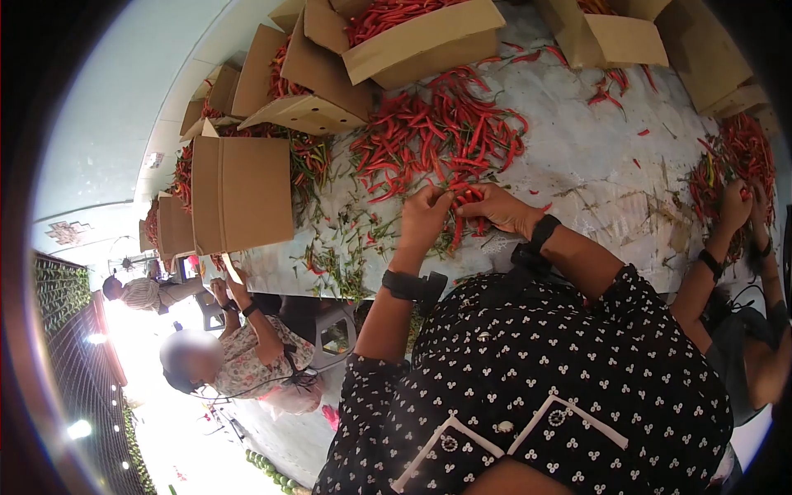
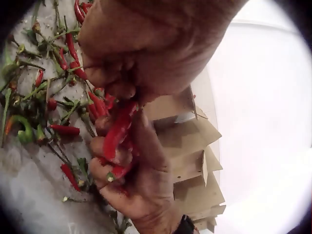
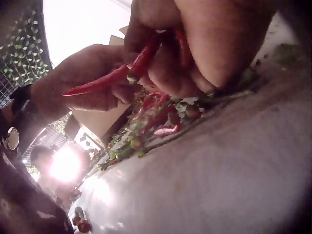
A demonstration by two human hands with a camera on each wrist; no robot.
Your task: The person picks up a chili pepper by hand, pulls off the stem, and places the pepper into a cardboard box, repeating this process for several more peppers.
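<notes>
Both hands meet over the table in the head view, just below a heap of red chillies (image 1: 437,136). My right hand (image 1: 507,210) grips several red chillies (image 1: 458,235), their ends sticking out between the fingers. My left hand (image 1: 423,221) comes in from the other side and pinches the end of a chilli. From the left wrist, that red chilli (image 2: 119,131) lies across the right fingers, its upper end at the left fingertips. In the right wrist view, a long red chilli (image 3: 97,83) lies along the left hand, and another chilli (image 3: 146,58) pokes from the right hand.
Green stems and broken chilli bits (image 1: 346,256) litter the table (image 1: 586,157) on the left. Cardboard boxes (image 1: 243,194) of chillies line the left and far sides. Another person's hands (image 1: 738,206) work at a second chilli pile (image 1: 742,148) on the right. A seated person (image 1: 256,346) is at left.
</notes>
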